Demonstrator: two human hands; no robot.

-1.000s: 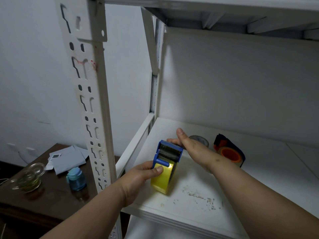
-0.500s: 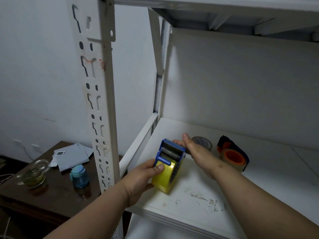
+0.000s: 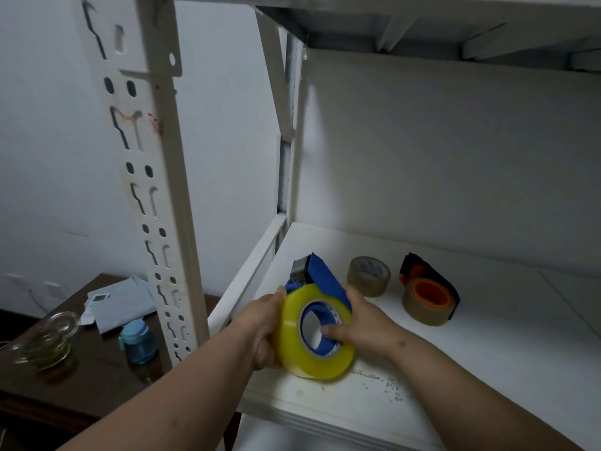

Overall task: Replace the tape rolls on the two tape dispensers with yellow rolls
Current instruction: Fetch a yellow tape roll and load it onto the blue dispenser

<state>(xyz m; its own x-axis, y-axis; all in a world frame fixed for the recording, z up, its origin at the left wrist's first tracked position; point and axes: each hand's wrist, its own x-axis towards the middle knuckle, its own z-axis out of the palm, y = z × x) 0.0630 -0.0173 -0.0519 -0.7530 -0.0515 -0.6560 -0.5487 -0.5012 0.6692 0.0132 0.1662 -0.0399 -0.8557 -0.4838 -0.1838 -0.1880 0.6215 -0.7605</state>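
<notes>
Yellow roll point(image 3: 294, 348) sits on the blue dispenser point(image 3: 320, 281), gripped by both our hands: left point(image 3: 263, 323), right point(image 3: 361, 327). Next, likely the orange dispenser point(image 3: 429, 292) beyond it.

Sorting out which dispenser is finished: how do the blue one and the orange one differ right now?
The blue dispenser carries a yellow roll; the orange dispenser carries a brownish roll. The blue one is held by the left hand and right hand; the orange one lies untouched on the shelf. Both have a roll mounted on a hub.
</notes>
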